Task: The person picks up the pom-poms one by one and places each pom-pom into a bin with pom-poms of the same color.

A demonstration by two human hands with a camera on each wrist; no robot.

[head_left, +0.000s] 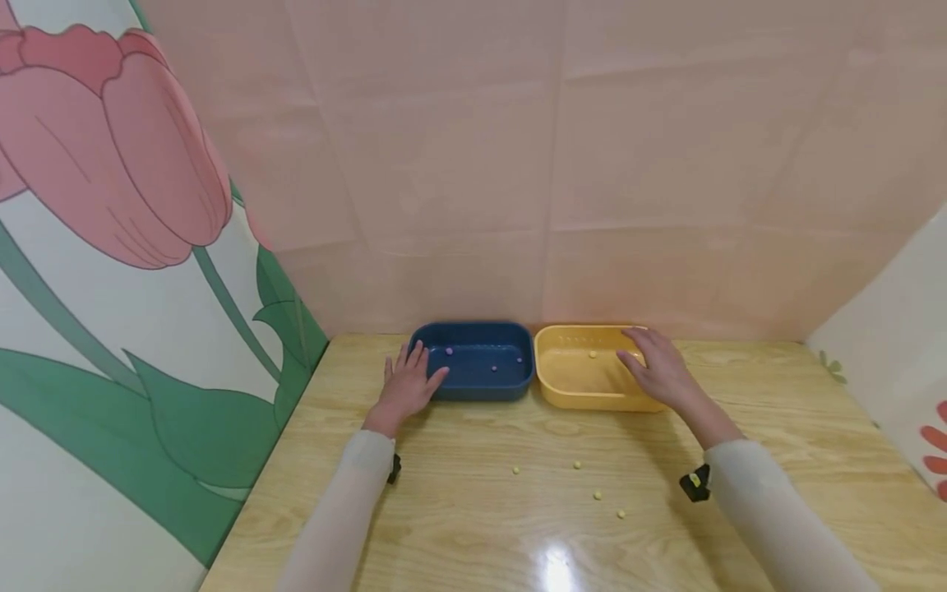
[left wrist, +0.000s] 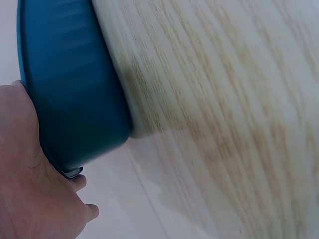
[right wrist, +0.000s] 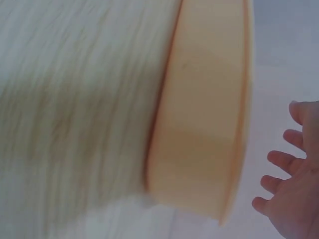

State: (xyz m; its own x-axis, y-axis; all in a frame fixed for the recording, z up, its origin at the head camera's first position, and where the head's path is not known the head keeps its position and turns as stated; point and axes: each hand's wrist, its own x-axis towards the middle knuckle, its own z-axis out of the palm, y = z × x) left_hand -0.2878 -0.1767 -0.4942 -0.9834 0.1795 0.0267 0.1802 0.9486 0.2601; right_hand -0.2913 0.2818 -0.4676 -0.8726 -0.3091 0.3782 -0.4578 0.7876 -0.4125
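Observation:
My left hand (head_left: pixel 405 386) rests at the near left corner of the blue tray (head_left: pixel 481 393), its fingers spread over the rim. Inside that tray lie small purple beads (head_left: pixel 449 351). In the left wrist view the same hand (left wrist: pixel 35 184) lies against the tray's rim (left wrist: pixel 75 94). Over the right end of the yellow tray (head_left: pixel 599 401) hovers my right hand (head_left: pixel 661 370), fingers apart and nothing in them. A small yellow bead (head_left: pixel 593 354) sits in the yellow tray. In the right wrist view the hand (right wrist: pixel 294 174) is apart from the tray's side wall (right wrist: pixel 199 114).
Several small yellow beads (head_left: pixel 598 496) are scattered on the wooden table (head_left: pixel 459 510) in front of the trays. The trays stand side by side near the pink back wall (head_left: pixel 444 164). A wall with a tulip print (head_left: pixel 126 148) borders the left side.

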